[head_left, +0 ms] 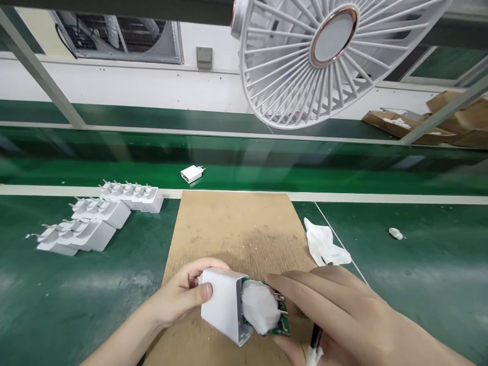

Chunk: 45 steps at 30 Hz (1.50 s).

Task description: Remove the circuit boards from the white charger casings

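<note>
My left hand (pixel 190 292) is closed around a white plastic charger housing (pixel 223 302), its open end facing right. A green circuit board (pixel 282 325) with a lump of white putty (pixel 261 306) on it sits partly inside that opening. My right hand (pixel 335 310) grips the board's outer end, fingers along the upper edge and thumb below. Under the right palm a slim black tool (pixel 316 336) with white material around its lower part is tucked; most of it is hidden. Both hands are above a brown cardboard sheet (pixel 232 218).
Rows of white charger housings with plug pins (pixel 91 231) stand at the left. One white charger (pixel 191 174) lies on the green conveyor (pixel 236 175) behind. At right are a crumpled white cloth (pixel 324 244) and a small white lump (pixel 396 233). A white fan (pixel 331 40) overhangs the conveyor.
</note>
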Each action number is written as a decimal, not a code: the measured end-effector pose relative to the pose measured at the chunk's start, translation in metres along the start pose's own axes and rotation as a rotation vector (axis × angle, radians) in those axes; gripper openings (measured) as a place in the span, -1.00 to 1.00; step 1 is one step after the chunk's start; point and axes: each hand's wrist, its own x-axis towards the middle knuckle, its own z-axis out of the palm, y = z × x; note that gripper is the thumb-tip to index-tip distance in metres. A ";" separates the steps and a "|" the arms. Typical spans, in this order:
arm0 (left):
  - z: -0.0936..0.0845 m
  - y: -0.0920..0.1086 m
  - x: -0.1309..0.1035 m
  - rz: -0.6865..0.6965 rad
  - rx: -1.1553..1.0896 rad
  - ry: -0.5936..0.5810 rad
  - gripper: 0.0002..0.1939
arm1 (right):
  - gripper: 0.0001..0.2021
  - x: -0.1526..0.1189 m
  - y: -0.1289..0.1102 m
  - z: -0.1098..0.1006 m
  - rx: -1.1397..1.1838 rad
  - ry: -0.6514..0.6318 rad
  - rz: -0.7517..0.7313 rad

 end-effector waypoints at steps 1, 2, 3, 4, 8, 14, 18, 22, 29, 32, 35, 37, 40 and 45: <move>0.001 0.001 0.001 0.003 0.007 -0.004 -0.61 | -0.83 0.001 -0.001 -0.001 -0.017 -0.005 -0.017; 0.001 0.002 0.001 0.008 0.010 -0.005 -0.62 | -0.84 0.002 -0.002 -0.002 -0.030 -0.013 -0.030; 0.002 0.002 0.001 0.015 0.010 -0.005 -0.62 | -0.85 0.003 -0.002 -0.002 -0.042 -0.021 -0.035; 0.002 0.003 0.002 0.020 0.008 -0.004 -0.62 | -0.85 0.003 -0.003 -0.003 -0.055 -0.028 -0.032; 0.003 0.004 0.002 0.023 -0.002 -0.008 -0.62 | -0.88 0.003 -0.006 -0.003 -0.086 -0.071 -0.021; 0.003 0.003 0.001 0.022 0.004 0.010 -0.63 | -0.86 0.004 -0.007 -0.006 -0.092 -0.104 -0.053; 0.002 0.003 0.002 0.021 0.003 0.010 -0.63 | -0.83 0.007 -0.005 -0.008 -0.099 -0.176 -0.122; 0.001 0.002 0.001 0.006 0.000 0.009 -0.62 | -0.80 0.009 -0.006 -0.010 -0.087 -0.214 -0.124; 0.001 0.000 0.000 -0.001 -0.036 0.054 -0.62 | -0.84 0.011 -0.012 -0.012 -0.069 -0.309 -0.103; 0.002 0.001 0.001 -0.003 -0.057 0.053 -0.64 | -0.85 0.012 -0.013 -0.013 -0.078 -0.305 -0.117; 0.003 0.002 0.001 -0.001 -0.062 0.058 -0.63 | -0.86 0.013 -0.014 -0.013 -0.081 -0.305 -0.120; 0.003 0.002 0.000 -0.004 -0.049 0.066 -0.62 | -0.85 0.013 -0.013 -0.013 -0.089 -0.307 -0.114; 0.004 0.001 -0.002 -0.016 -0.024 0.073 -0.61 | -0.84 0.013 -0.011 -0.013 -0.100 -0.297 -0.126; 0.006 0.001 -0.002 -0.016 -0.032 0.072 -0.61 | -0.83 0.016 -0.013 -0.011 -0.108 -0.288 -0.163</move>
